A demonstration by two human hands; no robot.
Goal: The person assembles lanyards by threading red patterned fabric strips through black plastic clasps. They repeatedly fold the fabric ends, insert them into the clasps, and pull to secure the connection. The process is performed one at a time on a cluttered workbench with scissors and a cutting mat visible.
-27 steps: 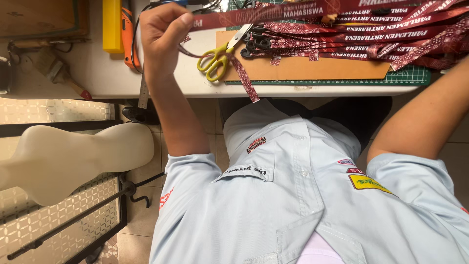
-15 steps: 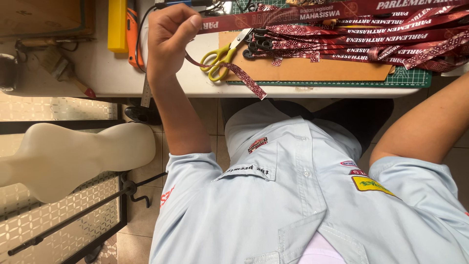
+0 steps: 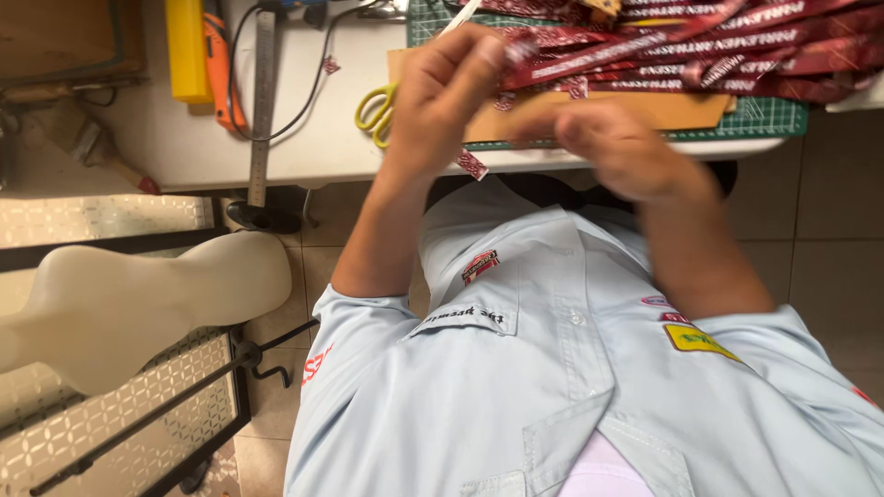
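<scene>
My left hand (image 3: 442,97) is raised over the white table's front edge (image 3: 276,170), its fingers pinched on the end of a maroon printed lanyard strap (image 3: 562,63). The strap runs right into a pile of like straps (image 3: 737,41) lying on a brown board (image 3: 686,110) and a green cutting mat (image 3: 778,118). My right hand (image 3: 626,152) is blurred, close to the right of the left hand, with its fingers curled toward the strap end. Whether it holds anything is unclear. Yellow-handled scissors (image 3: 373,110) lie just left of my left hand.
A steel ruler (image 3: 262,101), a yellow block (image 3: 187,51), an orange tool (image 3: 221,78) and a black cable (image 3: 308,92) lie on the table's left part. A cream moulded seat (image 3: 138,304) stands low at the left over patterned flooring.
My left hand has carried the strap end rightward toward the middle. My right arm, earlier stretched off to the right, has come in so that its hand sits beside the left one.
</scene>
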